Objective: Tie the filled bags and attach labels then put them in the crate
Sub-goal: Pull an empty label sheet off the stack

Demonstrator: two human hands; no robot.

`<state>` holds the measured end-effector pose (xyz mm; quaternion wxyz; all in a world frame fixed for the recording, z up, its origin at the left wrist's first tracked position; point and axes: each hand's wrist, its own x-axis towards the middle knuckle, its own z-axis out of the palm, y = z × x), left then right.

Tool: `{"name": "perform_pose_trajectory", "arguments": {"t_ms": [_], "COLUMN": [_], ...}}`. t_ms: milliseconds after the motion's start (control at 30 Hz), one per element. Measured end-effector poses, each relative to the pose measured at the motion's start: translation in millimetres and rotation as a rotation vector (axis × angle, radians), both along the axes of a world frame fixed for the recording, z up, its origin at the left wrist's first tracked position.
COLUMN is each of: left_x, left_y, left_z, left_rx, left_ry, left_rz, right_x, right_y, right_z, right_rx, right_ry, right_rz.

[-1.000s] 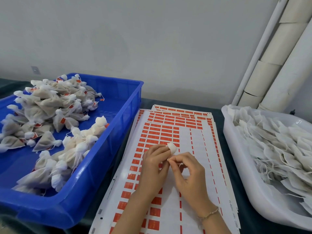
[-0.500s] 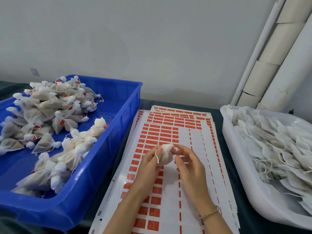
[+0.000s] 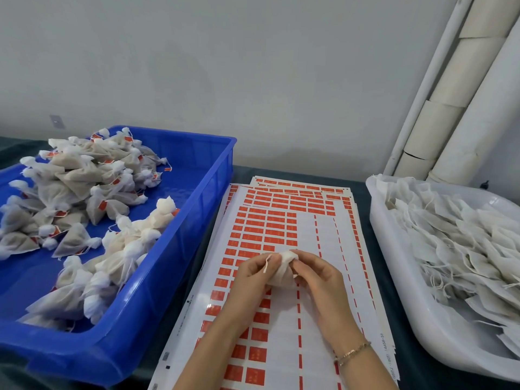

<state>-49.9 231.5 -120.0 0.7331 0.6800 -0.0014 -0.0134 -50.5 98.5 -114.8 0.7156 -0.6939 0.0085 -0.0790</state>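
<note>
A small white filled bag (image 3: 282, 270) sits between both hands over the label sheets (image 3: 281, 229), which carry rows of red stickers. My left hand (image 3: 253, 273) grips the bag's left side, and a loose white string end sticks up by its fingers. My right hand (image 3: 315, 280) pinches the bag's gathered top from the right. The blue crate (image 3: 180, 249) on the left holds several tied bags with red labels (image 3: 84, 198).
A white tub (image 3: 399, 291) on the right is heaped with flat bags (image 3: 461, 249) that have loose strings. White pipes and cardboard tubes (image 3: 455, 108) lean in the back right corner. Dark cloth covers the table (image 3: 363, 249).
The bag has turned in my hands, so that its body now shows between them. My right hand went from pulling the string to pinching the bag's top. Both hands shifted slightly.
</note>
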Motion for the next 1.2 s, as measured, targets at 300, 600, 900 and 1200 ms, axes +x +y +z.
{"name": "perform_pose_trajectory", "arguments": {"t_ms": [300, 600, 900, 1200], "left_x": [1.6, 1.7, 2.5, 1.1], "left_y": [0.6, 5.0, 7.0, 7.4], "left_z": [3.4, 6.8, 7.6, 6.0], "left_rx": [-0.065, -0.235, -0.309, -0.308], "left_ry": [0.132, 0.232, 0.291, 0.267], "left_rz": [0.037, -0.019, -0.061, -0.037], "right_x": [-2.5, -5.9, -6.3, -8.4], "right_y": [-0.6, 5.6, 2.1, 4.0], "right_z": [-0.8, -10.0, -8.9, -5.1], "right_rx": [-0.039, -0.555, -0.633, -0.563], "right_ry": [-0.138, -0.504, -0.532, -0.510], "right_rz": [-0.032, -0.186, -0.184, -0.160]}}
